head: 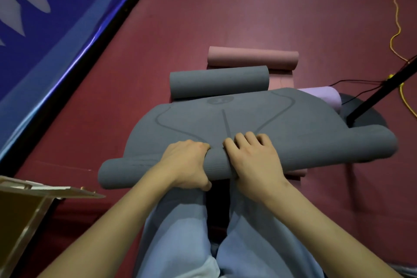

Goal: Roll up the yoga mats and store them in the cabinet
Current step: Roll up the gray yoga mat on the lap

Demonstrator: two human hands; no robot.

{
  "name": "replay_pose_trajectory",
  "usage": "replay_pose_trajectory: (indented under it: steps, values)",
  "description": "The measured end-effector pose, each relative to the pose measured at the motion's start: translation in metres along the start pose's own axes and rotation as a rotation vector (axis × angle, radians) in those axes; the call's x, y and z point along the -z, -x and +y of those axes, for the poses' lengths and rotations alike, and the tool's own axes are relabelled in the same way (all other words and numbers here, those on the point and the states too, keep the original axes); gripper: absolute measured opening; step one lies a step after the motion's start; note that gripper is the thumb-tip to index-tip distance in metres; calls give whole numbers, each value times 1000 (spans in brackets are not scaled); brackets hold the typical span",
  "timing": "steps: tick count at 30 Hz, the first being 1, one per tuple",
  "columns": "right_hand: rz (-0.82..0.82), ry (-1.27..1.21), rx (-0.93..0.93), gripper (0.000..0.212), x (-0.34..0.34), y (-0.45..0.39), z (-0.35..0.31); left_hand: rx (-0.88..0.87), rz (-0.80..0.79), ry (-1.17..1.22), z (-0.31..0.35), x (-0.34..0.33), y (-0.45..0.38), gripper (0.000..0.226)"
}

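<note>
Grey foam makes up two of the four yoga mats counted on the dark red floor (pixel 237 7): the near grey mat (pixel 259 117), partly rolled at centre, and a second grey roll (pixel 218 81) lying just beyond it at 12 o'clock. A pink mat (pixel 252 56), mostly rolled with a short flat tail, is seen behind that, and a lilac roll (pixel 322 95) is partly hidden under the near mat's far edge at 2 o'clock. The rolled near edge of the grey mat is gripped by both hands: the left hand (pixel 187 162) is curled over the roll with the thumb beneath, and the right hand (pixel 252 160) is laid over it, fingers bent onto the flat part. A round emblem is printed on the mat, but it cannot be read. A black stand (pixel 381 95) and its dark base crowd the mat at 3 o'clock, with a yellow cable (pixel 394 7) beyond. A blue banner (pixel 33 29) with illegible white lettering is at 10 o'clock, a wooden cabinet edge (pixel 27 205) at 8 o'clock.
</note>
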State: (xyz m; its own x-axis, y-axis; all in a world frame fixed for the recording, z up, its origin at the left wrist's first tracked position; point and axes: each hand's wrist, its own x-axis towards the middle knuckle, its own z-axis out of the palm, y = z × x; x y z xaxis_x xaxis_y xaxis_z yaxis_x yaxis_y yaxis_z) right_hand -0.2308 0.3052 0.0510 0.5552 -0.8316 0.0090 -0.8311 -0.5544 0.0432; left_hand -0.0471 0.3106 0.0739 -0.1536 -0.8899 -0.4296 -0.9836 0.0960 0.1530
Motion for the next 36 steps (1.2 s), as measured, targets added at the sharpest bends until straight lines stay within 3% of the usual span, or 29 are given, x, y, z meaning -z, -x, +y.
replay_pose_trajectory:
  steps: [7,11,16,19,23,28,32,36]
  values:
    - [-311,-23,109,59,33,-27,10,-27,230,26,-3,-13,3,76]
    - [-496,-67,104,59,41,-49,15,-93,320,47,-7,-14,2,65]
    - [-774,-131,60,63,51,-79,20,-99,547,-123,1,-24,7,52]
    - [-849,-170,52,67,53,-87,21,-55,576,-156,8,-37,6,58]
    - [-826,-175,65,66,50,-88,23,19,569,-177,13,-45,-3,78]
    - [-724,-155,39,72,40,-87,27,37,539,-208,8,-41,-18,83]
    - [-355,-27,104,68,33,-66,25,46,443,-256,7,-27,-23,59]
    - [-215,-38,130,56,27,-54,26,26,366,-238,6,-10,-25,44]
